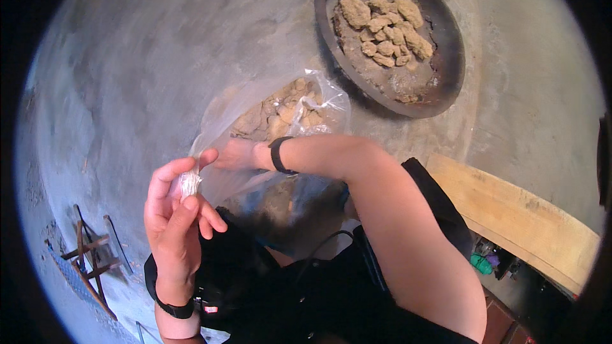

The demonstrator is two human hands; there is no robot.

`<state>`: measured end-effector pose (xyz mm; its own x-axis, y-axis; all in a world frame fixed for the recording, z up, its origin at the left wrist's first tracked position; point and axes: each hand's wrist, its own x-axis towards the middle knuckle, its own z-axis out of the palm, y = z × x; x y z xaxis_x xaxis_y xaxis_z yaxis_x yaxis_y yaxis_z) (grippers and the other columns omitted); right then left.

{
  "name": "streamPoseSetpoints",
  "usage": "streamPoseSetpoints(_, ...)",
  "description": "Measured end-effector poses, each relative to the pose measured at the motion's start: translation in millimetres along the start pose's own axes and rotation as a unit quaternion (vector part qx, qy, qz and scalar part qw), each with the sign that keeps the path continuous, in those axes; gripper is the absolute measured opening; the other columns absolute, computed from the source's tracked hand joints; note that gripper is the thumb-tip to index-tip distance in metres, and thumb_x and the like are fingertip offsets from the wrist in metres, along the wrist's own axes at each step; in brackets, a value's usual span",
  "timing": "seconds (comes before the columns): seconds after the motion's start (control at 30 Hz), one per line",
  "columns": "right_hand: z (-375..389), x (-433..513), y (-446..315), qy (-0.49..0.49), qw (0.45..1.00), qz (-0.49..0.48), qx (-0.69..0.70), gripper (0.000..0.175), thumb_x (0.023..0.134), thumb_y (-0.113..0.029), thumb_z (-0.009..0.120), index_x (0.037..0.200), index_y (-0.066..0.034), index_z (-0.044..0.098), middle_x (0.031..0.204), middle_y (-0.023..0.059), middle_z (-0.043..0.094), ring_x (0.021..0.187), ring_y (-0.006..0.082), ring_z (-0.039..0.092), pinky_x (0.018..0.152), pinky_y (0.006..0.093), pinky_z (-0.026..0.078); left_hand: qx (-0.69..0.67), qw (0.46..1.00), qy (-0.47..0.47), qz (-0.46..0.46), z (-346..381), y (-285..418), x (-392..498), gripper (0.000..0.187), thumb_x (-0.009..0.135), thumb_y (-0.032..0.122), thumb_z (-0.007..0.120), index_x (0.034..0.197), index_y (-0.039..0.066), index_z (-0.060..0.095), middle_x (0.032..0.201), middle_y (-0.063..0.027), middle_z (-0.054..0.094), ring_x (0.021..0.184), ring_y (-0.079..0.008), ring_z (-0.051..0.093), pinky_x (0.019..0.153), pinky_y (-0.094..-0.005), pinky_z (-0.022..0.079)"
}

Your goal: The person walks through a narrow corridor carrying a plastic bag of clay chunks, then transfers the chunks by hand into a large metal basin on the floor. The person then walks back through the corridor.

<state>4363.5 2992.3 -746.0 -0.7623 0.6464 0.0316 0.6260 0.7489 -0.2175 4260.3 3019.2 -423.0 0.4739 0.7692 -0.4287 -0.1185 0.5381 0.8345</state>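
A clear plastic bag (334, 105) with several tan, earthy lumps (282, 110) in it lies in front of me on the concrete floor. My left hand (174, 205) pinches the bag's gathered edge between thumb and fingers, drawing it up to the left. Through the bag's mouth reaches my right hand (234, 154), seen partly through the film near the lumps. Its fingertips are hidden, so any grip there cannot be made out. Beyond the bag, a round, shallow dark basin (452, 81) holds more tan lumps (394, 28) piled on a crusted bottom.
A pale wooden board or bench top (511, 215) runs along the right, with a green object (481, 263) and other small things beneath it. On the left, a small stool-like frame with a blue top (79, 272) lies tipped on the floor (129, 57).
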Motion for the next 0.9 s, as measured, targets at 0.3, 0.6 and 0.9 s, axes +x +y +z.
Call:
streamPoseSetpoints(0.3,22.9,-0.4,-2.4,0.029,0.995,0.028,-0.091,0.025,0.087,-0.026,0.049,0.109,-0.0187,0.058,0.107,0.0035,0.055,0.104,0.0225,0.054,0.076,0.0561,0.046,-0.003,1.0,0.01,-0.006,-7.6,-3.8,-5.7,0.035,0.091,0.011,0.055,0.122,-0.001,0.047,0.127,-0.0278,0.053,0.058,-0.0116,0.062,0.05,-0.0158,0.044)
streamPoseSetpoints(0.6,-25.8,-10.8,1.6,-0.038,0.997,0.007,-0.059,0.02,0.084,-0.027,0.052,0.097,-0.0148,0.062,0.102,0.0037,0.063,0.1,0.0223,0.061,0.076,0.0431,0.05,0.001,1.0,0.018,0.001,-8.0,0.0,-2.6,0.033,0.09,0.011,0.054,0.121,-0.001,0.048,0.127,-0.0269,0.053,0.059,-0.0109,0.061,0.051,-0.0156,0.043)
streamPoseSetpoints(0.9,-1.4,11.1,7.7,0.023,0.993,0.054,0.102,0.024,0.085,-0.028,0.051,0.096,-0.0147,0.068,0.108,0.0058,0.063,0.108,0.028,0.058,0.091,0.0435,0.045,0.001,1.0,0.015,-0.001,-8.9,0.4,-4.3,0.033,0.09,0.012,0.054,0.12,0.0,0.049,0.127,-0.0256,0.054,0.06,-0.0096,0.061,0.052,-0.0154,0.043)
